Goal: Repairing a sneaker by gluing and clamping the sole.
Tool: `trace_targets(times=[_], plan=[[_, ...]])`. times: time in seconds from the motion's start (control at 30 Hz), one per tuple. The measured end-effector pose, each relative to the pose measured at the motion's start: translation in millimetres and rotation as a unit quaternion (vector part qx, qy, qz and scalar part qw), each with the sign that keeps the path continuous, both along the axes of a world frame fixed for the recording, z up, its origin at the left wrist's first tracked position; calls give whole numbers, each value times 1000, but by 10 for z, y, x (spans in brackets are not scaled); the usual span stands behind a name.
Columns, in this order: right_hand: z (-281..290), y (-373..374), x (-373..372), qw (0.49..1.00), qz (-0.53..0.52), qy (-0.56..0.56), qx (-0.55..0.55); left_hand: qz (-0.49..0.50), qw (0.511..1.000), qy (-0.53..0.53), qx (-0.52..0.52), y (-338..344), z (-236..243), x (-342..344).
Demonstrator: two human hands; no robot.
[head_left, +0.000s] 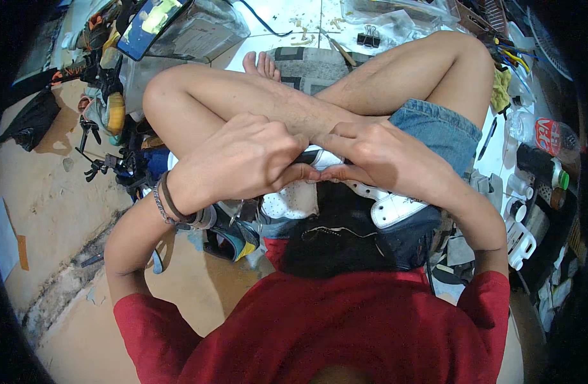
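A white shoe (291, 202) with a perforated toe, punched eyelet holes and a dark inside sits in my lap, partly covered by my hands. My left hand (250, 152) grips it from the left, thumb and fingers closed on its edge. From the other side my right hand (378, 153) pinches the same part, and the two thumb tips meet at the middle. A white eyelet flap (396, 208) sticks out below my right hand. Under the shoe lies a black cloth (332, 249) with a thin cord across it.
A phone (152, 27) leans on a clear box at the upper left. Several shoes (115, 114) and a black clamp (99, 165) lie left of my knee. A binder clip (369, 36) is beyond my legs. Bottles (550, 137) and small jars stand at the right.
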State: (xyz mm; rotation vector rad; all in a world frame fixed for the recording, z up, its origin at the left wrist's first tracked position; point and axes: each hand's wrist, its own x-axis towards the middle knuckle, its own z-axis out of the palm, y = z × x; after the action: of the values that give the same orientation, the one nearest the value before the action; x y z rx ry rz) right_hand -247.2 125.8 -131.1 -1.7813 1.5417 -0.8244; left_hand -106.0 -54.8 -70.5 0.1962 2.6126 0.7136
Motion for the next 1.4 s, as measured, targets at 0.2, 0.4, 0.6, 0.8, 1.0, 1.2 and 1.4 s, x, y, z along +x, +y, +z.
trace_targets(times=[0.2, 0.4, 0.6, 0.8, 1.0, 1.2, 1.4], plan=[[8, -8, -29, 999, 16, -31, 1, -3, 998, -34, -44, 70, 128, 18], [44, 40, 39, 996, -36, -77, -36, -10, 997, -65, -49, 46, 221, -9], [9, 51, 42, 982, -56, -153, -94, -25, 997, -19, -74, 85, 281, -24], [28, 104, 51, 993, -68, -70, -63, -24, 985, 40, -169, 140, 397, -85], [-37, 134, 53, 986, -98, -110, -83, -119, 969, -44, -210, 161, 282, -151], [-165, 152, -17, 979, -104, -144, -102, -127, 969, -47, -206, 142, 211, -253], [-219, 134, -83, 974, -118, -156, -113, -115, 961, -69, -241, 196, 330, -378]])
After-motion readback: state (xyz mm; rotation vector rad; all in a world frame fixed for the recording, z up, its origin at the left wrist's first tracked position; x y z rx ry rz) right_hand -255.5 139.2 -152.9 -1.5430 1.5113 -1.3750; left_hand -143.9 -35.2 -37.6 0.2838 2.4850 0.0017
